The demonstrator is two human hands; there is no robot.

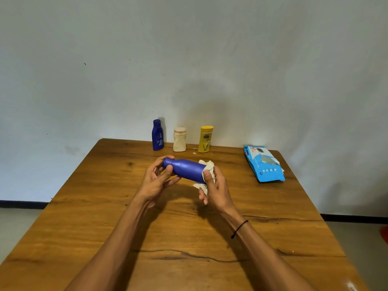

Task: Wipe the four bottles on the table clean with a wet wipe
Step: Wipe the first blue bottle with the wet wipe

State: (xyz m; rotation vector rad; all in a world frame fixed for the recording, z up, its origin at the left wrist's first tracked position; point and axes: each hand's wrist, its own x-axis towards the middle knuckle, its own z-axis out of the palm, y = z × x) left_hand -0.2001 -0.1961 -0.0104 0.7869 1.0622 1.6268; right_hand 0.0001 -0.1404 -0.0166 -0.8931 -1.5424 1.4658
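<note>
A plain blue bottle [186, 168] is held sideways above the middle of the wooden table [105, 206], cap end to the left. My left hand [156, 180] grips its neck and cap end. My right hand [214, 185] holds a crumpled, off-white wet wipe [209, 167] wrapped round the bottle's base. Three more bottles stand upright in a row at the table's far edge: a dark blue one [157, 135], a cream one [179, 139] and a yellow one [205, 139].
A light-blue pack of wet wipes [265, 164] lies at the far right of the table. A pale wall rises right behind the table. Bare floor shows on both sides, with something red [384, 234] at the right edge.
</note>
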